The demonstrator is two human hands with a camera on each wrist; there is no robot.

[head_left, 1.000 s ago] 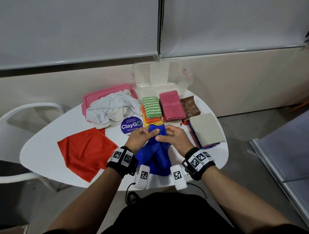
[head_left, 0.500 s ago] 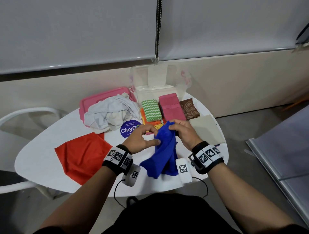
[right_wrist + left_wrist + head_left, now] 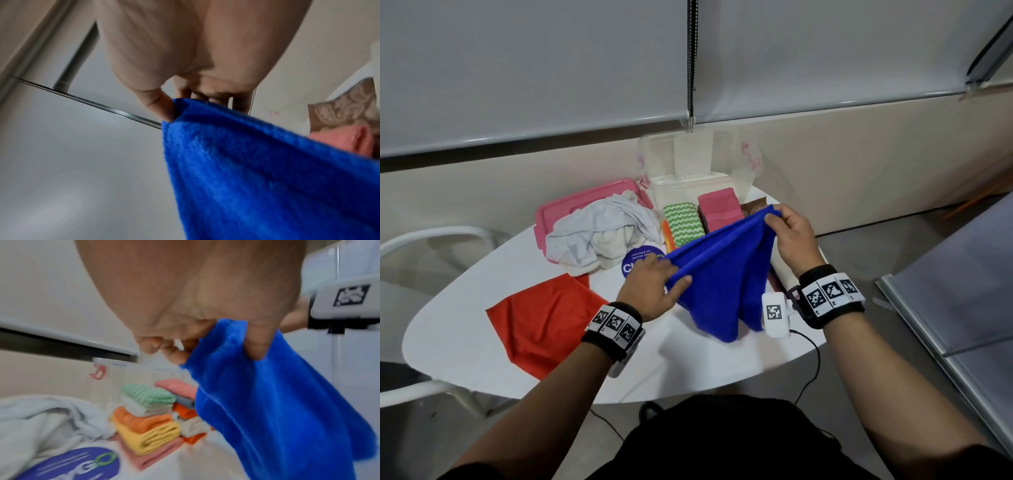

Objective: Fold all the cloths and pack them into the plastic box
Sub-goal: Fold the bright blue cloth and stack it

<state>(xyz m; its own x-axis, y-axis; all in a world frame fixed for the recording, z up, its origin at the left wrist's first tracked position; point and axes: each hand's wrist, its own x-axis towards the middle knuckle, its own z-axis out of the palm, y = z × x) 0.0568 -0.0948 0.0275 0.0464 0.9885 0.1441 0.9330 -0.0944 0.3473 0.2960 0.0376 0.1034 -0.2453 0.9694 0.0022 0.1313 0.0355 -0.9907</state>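
Note:
A blue fleece cloth (image 3: 722, 281) hangs above the white table (image 3: 465, 329), stretched between both hands. My left hand (image 3: 654, 284) pinches its near-left corner; in the left wrist view the left hand (image 3: 205, 337) grips the blue cloth (image 3: 277, 410). My right hand (image 3: 787, 229) pinches the far-right corner, held higher; the right wrist view shows thumb and fingers of the right hand (image 3: 185, 104) on the blue cloth (image 3: 267, 178). The clear plastic box (image 3: 698, 164) stands open at the table's back. An orange-red cloth (image 3: 544, 322) lies flat at left. A crumpled white cloth (image 3: 602, 236) sits behind it.
Folded cloths are stacked before the box: green zigzag (image 3: 683, 222), pink (image 3: 719, 209), brown patterned (image 3: 753, 207), orange and yellow beneath (image 3: 148, 426). A pink lid (image 3: 585, 202) lies under the white cloth. A blue round sticker (image 3: 635, 258) marks the table. A white chair (image 3: 424, 236) stands left.
Both hands have lifted the blue cloth off the table and pulled apart, the right hand rising to the far right, so the bunched cloth now spreads between them.

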